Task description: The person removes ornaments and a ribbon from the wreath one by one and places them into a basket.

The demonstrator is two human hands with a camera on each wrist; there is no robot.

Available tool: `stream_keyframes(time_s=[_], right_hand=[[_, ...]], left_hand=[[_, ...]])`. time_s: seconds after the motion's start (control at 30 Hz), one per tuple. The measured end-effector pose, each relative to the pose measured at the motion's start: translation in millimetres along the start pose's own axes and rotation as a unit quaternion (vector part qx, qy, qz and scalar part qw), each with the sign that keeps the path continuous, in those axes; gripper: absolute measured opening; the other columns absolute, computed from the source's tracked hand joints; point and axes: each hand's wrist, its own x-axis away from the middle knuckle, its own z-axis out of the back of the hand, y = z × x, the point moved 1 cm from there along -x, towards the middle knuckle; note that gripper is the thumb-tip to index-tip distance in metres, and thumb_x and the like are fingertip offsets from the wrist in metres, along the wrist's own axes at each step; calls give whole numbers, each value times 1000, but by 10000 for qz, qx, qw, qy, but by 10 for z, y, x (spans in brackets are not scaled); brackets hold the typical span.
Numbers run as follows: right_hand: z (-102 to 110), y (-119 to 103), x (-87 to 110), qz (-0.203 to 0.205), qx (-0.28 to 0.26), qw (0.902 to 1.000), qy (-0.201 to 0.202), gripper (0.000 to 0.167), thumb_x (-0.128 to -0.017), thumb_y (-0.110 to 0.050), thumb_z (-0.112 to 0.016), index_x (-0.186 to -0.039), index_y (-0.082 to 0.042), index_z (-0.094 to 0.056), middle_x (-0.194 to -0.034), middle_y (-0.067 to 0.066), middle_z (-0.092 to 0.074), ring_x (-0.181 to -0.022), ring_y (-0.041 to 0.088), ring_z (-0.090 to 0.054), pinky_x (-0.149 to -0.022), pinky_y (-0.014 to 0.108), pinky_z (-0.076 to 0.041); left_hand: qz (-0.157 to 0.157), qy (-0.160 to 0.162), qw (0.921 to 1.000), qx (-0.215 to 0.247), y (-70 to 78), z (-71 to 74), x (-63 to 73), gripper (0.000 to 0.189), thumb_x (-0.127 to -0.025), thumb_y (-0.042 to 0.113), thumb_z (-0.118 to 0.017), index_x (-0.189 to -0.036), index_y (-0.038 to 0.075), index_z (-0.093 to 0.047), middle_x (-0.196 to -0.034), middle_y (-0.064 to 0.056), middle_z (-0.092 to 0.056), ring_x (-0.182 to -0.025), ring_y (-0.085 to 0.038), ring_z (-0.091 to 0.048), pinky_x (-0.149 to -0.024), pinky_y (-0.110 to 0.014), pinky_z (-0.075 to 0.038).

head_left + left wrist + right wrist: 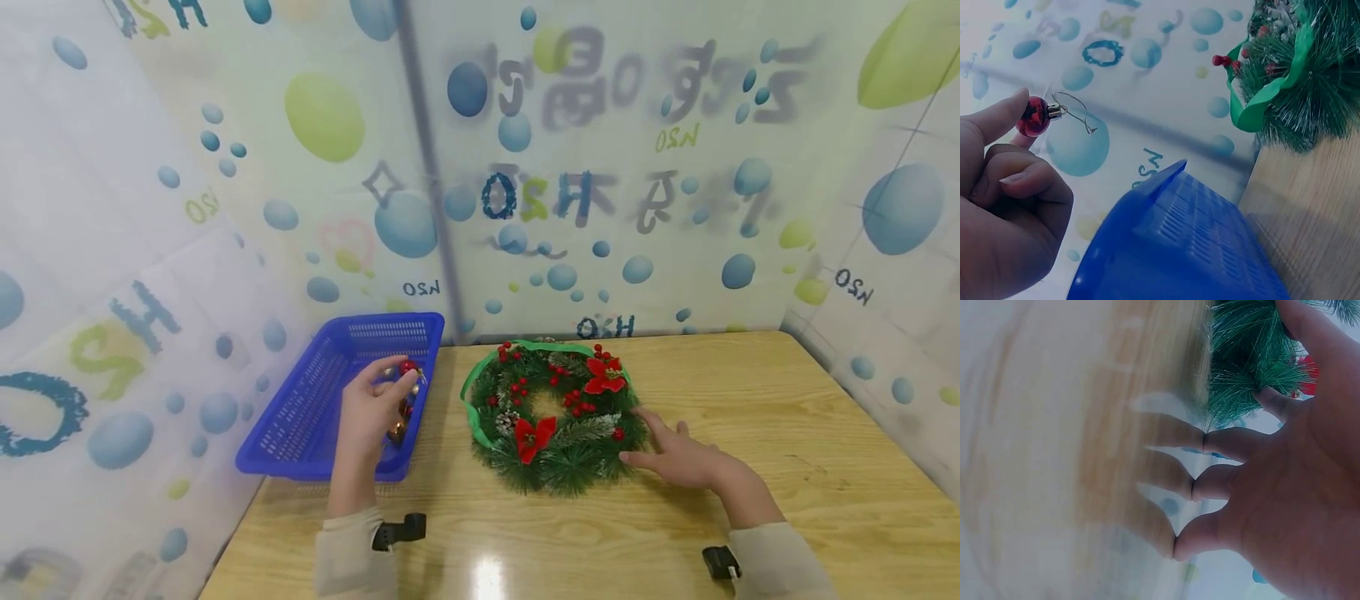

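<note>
Between thumb and fingertip, my left hand (372, 410) pinches a small shiny red Christmas bauble (1034, 117) with a gold cap and a thin hanging string. That hand is over the right side of a blue plastic basket (300, 417), where several more small ornaments (397, 429) lie partly hidden behind it. A green wreath (577, 475) with red flowers, berries and a green ribbon (480, 421) lies on the table. My right hand (678, 454) rests at the wreath's right edge, thumb and index finger touching the needles, the other fingertips down on the tabletop in the right wrist view.
The wooden table (750, 392) extends to the right and in front of the wreath. A patterned curtain (600, 250) with blue and green dots hangs behind the table and along both sides. The basket stands at the table's left edge, close to the curtain.
</note>
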Motion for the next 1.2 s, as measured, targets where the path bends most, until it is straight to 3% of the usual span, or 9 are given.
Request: stream_keyframes(time_s=[0.33, 0.5, 0.77, 1.0, 1.07, 1.2], right_hand=[[-3, 13, -6, -49, 11, 10000, 9, 103, -100, -65, -62, -172, -19, -4, -172, 37, -10, -152, 67, 24, -100, 96, 6], [-21, 14, -46, -10, 77, 10000, 1, 103, -100, -67, -60, -172, -21, -3, -173, 35, -8, -152, 66, 23, -99, 97, 6], [-1, 22, -25, -68, 99, 9999, 45, 103, -100, -67, -61, -171, -19, -4, -172, 36, -14, -152, 67, 22, -100, 97, 6], [5, 18, -6, -19, -27, 10000, 11, 102, -101, -65, -62, -171, -19, -4, -172, 37, -12, -152, 66, 23, -101, 96, 5], [7, 26, -5, -21, -54, 10000, 2, 102, -101, -65, -62, -171, -19, -4, -172, 37, -11, -152, 66, 24, -101, 96, 5], [-12, 34, -23, -13, 16, 10000, 21, 102, -100, -66, -62, -172, -20, -4, -173, 36, -9, -152, 66, 23, -100, 96, 5]], left_hand=[[-6, 260, 9994, 240, 10, 173, 22, 36, -100, 29, -77, -133, 17, -69, -55, 12, -41, -46, -5, -29, -46, -23, -29], [109, 272, 9995, -118, 48, 341, -20, 43, -100, 33, -78, -137, 15, -67, -55, 11, -40, -46, -8, -33, -47, -25, -34], [173, 26, 9959, -890, 18, 683, -300, 50, -100, 37, -77, -142, 12, -65, -56, 15, -44, -47, -6, -35, -50, -27, -40], [319, -336, 9862, -1591, -109, 935, -522, 55, -103, 40, -72, -146, 8, -61, -85, 17, -60, -56, -6, -44, -57, -29, -47], [323, -451, 9839, -1700, -133, 979, -592, 55, -105, 39, -69, -148, 7, -60, -85, 18, -55, -56, -5, -42, -56, -29, -45], [485, -577, 9829, -1682, -182, 1066, -692, 56, -106, 37, -68, -150, 5, -56, -67, 17, -40, -50, -5, -35, -51, -27, -39]])
